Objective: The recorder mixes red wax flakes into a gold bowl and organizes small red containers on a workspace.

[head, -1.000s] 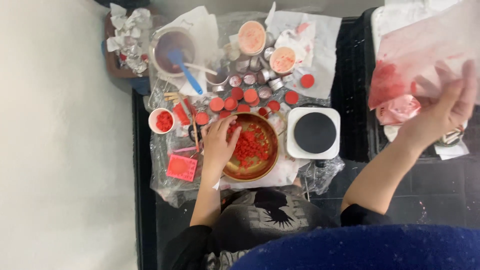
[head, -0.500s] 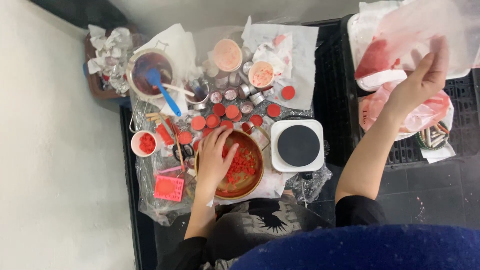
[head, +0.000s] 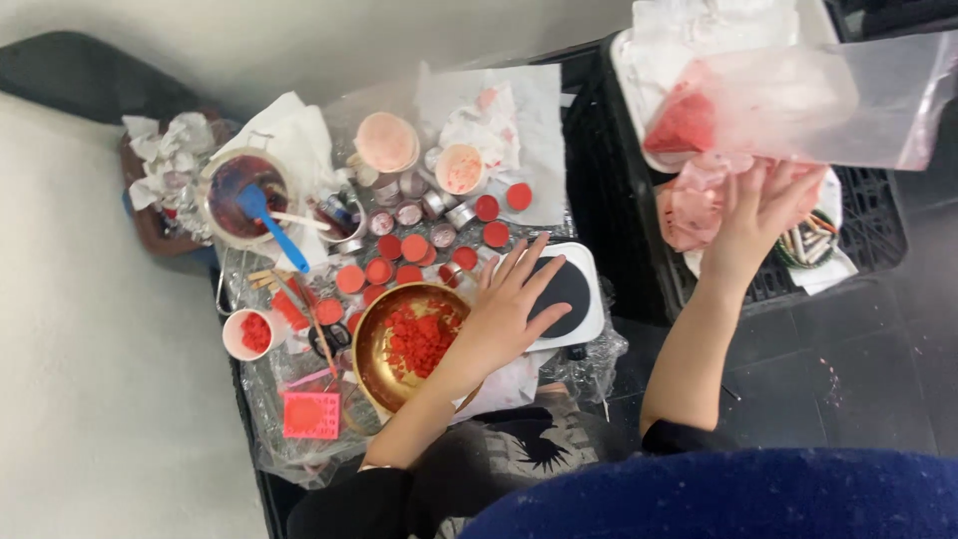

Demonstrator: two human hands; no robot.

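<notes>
At right, above the black crate (head: pixel 639 200), the right hand (head: pixel 760 205) is raised with fingers spread against the underside of a clear plastic bag (head: pixel 798 100); red residue sits in the bag's left corner. Whether it pinches the bag or only props it cannot be told. More pink-stained bags (head: pixel 689 215) lie in the crate beneath. Compared with half a second ago, the bag has come nearer the tabletop's right edge, and the left hand (head: pixel 509 309) has slid off the gold bowl (head: pixel 374 349) rightward: it now lies open, fingers splayed, on the bowl's right rim, fingertips reaching onto the black-topped white hotplate (head: pixel 584 289). Red chunks (head: pixel 419 339) in the bowl are thus uncovered. Behind the bowl: rows of small red-filled tins (head: pixel 414 248). Toward the tabletop's left edge: a pot (head: pixel 225 200) with blue spatula (head: pixel 261 215), a white cup (head: pixel 238 334) of red bits, a red square mould (head: pixel 311 415).
</notes>
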